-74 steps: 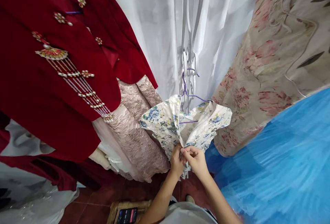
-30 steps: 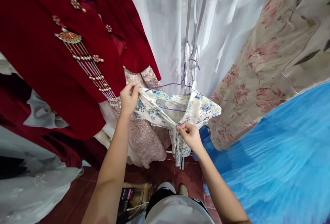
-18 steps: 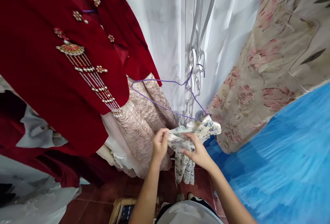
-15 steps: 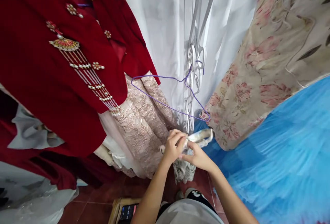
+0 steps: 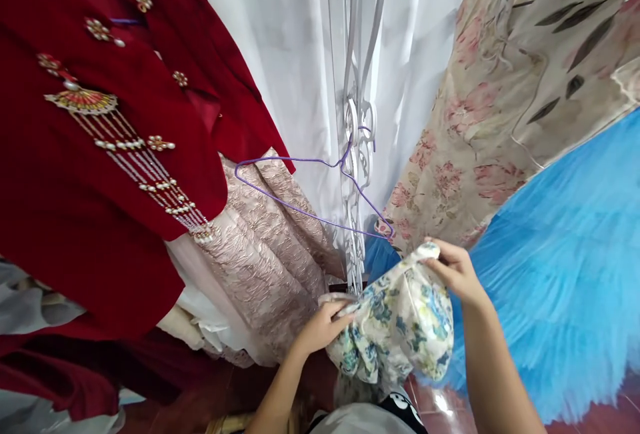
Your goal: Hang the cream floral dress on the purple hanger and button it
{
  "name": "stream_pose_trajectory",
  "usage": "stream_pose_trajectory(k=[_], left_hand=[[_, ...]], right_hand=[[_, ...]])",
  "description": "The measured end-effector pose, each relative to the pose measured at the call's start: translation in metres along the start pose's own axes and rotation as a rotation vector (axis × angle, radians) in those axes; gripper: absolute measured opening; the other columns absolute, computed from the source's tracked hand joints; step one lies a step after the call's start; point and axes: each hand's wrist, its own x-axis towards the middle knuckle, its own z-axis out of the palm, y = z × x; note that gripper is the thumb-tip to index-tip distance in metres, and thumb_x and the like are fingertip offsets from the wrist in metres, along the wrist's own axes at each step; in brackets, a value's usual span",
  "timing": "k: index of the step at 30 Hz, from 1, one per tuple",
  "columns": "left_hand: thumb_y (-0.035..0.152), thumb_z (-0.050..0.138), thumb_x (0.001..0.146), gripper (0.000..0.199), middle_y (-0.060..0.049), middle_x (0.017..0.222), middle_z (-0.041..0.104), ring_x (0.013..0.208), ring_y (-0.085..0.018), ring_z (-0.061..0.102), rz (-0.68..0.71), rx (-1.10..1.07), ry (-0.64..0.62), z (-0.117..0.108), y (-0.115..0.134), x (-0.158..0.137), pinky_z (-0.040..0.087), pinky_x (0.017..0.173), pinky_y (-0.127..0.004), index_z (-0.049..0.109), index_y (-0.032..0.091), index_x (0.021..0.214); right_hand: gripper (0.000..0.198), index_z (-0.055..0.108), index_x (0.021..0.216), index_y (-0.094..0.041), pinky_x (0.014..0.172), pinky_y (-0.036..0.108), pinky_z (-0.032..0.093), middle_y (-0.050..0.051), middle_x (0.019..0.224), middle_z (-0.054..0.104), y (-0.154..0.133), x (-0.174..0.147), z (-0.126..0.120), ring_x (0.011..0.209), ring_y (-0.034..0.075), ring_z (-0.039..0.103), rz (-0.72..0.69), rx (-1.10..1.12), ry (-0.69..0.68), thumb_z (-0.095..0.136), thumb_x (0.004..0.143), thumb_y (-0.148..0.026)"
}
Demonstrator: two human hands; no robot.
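The left hand (image 5: 323,329) pinches 1 end of the blue-flowered garment (image 5: 387,321) between thumb and fingers; the right hand (image 5: 453,271) pinches the other. The edge between these 2 grips slants up toward the right hand, with the cloth bunched beneath. The garment is below the lower right corner of the purple hanger (image 5: 342,164), which hooks onto the white stand (image 5: 352,117). Outward, a red jacket (image 5: 165,121) hangs on the left, a blue tulle skirt (image 5: 555,254) on the right.
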Motion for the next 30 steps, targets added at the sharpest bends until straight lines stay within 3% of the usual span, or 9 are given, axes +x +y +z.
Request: stream_pose_trajectory(k=[3,6,8,10,13,17,22,27,30], left_hand=[[0.045,0.053,0.095,0.037,-0.003,0.073,0.066,0.07,-0.019,0.058,0.0,0.058,0.127,-0.024,0.012,0.004,0.048,0.067,-0.027,0.069,0.016,0.077],[0.049,0.056,0.093,0.044,0.002,0.058,0.047,0.056,-0.012,0.043,0.016,0.079,0.29,-0.05,0.033,0.003,0.033,0.053,-0.022,0.057,0.015,0.064],[0.049,0.059,0.091,0.043,0.003,0.058,0.045,0.055,-0.011,0.041,0.047,0.099,0.32,-0.069,0.049,-0.001,0.031,0.051,-0.021,0.057,0.016,0.064],[0.047,0.061,0.09,0.037,0.002,0.061,0.051,0.057,-0.013,0.047,0.087,0.179,0.276,-0.091,0.062,-0.004,0.035,0.053,-0.022,0.063,0.017,0.069],[0.042,0.068,0.085,0.023,-0.003,0.077,0.064,0.074,-0.019,0.059,0.124,0.497,0.246,-0.131,0.066,-0.003,0.047,0.069,-0.028,0.072,0.02,0.077],[0.033,0.069,0.08,0.012,-0.007,0.091,0.067,0.091,-0.027,0.06,0.102,0.917,0.325,-0.195,0.054,0.014,0.048,0.084,-0.037,0.074,0.023,0.084],[0.014,0.05,0.08,0.019,-0.009,0.096,0.068,0.097,-0.03,0.06,0.163,1.055,0.52,-0.254,0.077,0.056,0.049,0.088,-0.042,0.065,0.021,0.089],[0.002,0.044,0.08,0.026,-0.009,0.105,0.066,0.104,-0.026,0.063,0.354,0.934,0.74,-0.262,0.128,0.098,0.05,0.097,-0.041,0.059,0.02,0.093],[0.005,0.048,0.086,0.025,-0.007,0.111,0.067,0.108,-0.022,0.065,0.52,0.725,0.707,-0.24,0.147,0.108,0.051,0.101,-0.04,0.058,0.021,0.104]], right_hand=[[0.034,0.071,0.072,-0.021,0.063,0.032,0.048,0.005,0.075,0.067,0.007,0.056,0.004,0.07,0.022,0.058,-0.054,0.08,0.032,0.081,0.072,-0.053],[0.041,0.067,0.075,-0.022,0.062,0.028,0.048,0.0,0.071,0.063,0.011,0.104,0.034,0.065,0.017,0.056,-0.016,0.233,-0.066,0.079,0.073,-0.06],[0.044,0.066,0.077,-0.021,0.061,0.026,0.047,-0.002,0.068,0.062,0.01,0.122,0.058,0.062,0.015,0.054,0.062,0.317,-0.155,0.077,0.073,-0.063],[0.046,0.065,0.078,-0.02,0.057,0.025,0.046,-0.003,0.066,0.062,0.007,0.127,0.074,0.059,0.014,0.054,0.158,0.38,-0.243,0.077,0.073,-0.065],[0.047,0.065,0.076,-0.019,0.052,0.026,0.044,-0.001,0.063,0.064,0.0,0.124,0.076,0.053,0.015,0.054,0.28,0.455,-0.357,0.079,0.071,-0.064],[0.042,0.068,0.075,-0.018,0.052,0.027,0.046,0.002,0.063,0.068,-0.009,0.118,0.058,0.052,0.017,0.06,0.391,0.506,-0.437,0.084,0.07,-0.057],[0.04,0.072,0.078,-0.018,0.054,0.028,0.049,0.004,0.067,0.073,-0.015,0.116,0.051,0.054,0.019,0.065,0.438,0.514,-0.458,0.086,0.071,-0.054],[0.036,0.074,0.08,-0.018,0.054,0.027,0.051,0.004,0.069,0.076,-0.017,0.115,0.053,0.055,0.02,0.068,0.457,0.552,-0.433,0.087,0.069,-0.05],[0.036,0.073,0.079,-0.019,0.055,0.027,0.053,0.004,0.069,0.076,-0.012,0.115,0.054,0.056,0.021,0.07,0.485,0.568,-0.432,0.089,0.067,-0.05]])
